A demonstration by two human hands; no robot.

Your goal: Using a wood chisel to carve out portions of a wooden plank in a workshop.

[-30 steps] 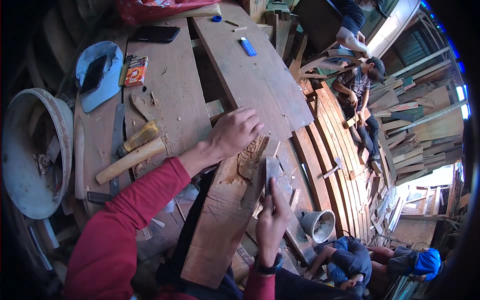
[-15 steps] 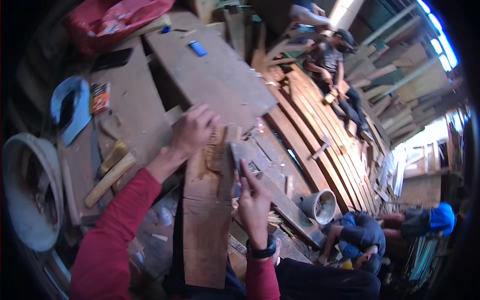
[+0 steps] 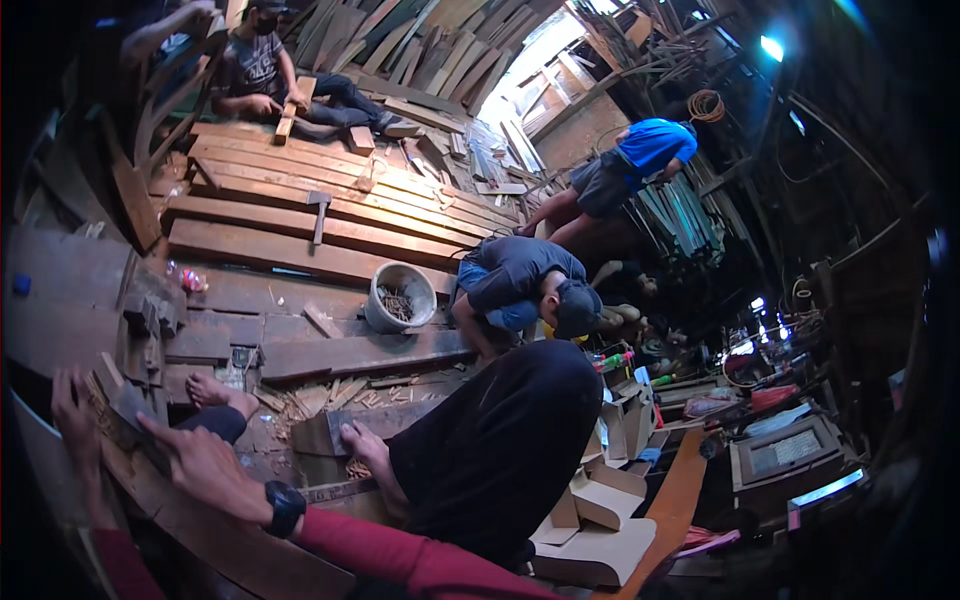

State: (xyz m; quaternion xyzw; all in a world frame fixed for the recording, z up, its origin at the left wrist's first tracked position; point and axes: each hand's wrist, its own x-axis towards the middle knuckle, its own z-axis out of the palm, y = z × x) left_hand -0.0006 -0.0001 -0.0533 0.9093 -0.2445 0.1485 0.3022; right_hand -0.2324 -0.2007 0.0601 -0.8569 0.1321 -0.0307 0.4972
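Observation:
At the lower left, a long brown wooden board (image 3: 215, 540) with carving at its far end slopes across in front of me. My left hand (image 3: 75, 420) has its fingers bent against that carved end. Beside it, my right hand (image 3: 205, 465) comes in from the right, a dark watch on its wrist. Its index finger points along a flat grey blade-like piece (image 3: 125, 405) that lies against the carving, while the other fingers curl under. The grip on that piece is partly hidden.
A bucket of wood chips (image 3: 402, 297) stands beyond my bare foot. Farther off, a hammer-like tool (image 3: 319, 215) rests on stacked planks (image 3: 350, 205). One person (image 3: 530, 285) crouches, another sits with a wooden block, a third bends in blue. Cardboard boxes (image 3: 590, 530) lie to the right.
The view has swung to the right, so both hands and the board now appear at the lower left. My left hand stays at the carved end, and my right still holds the grey piece.

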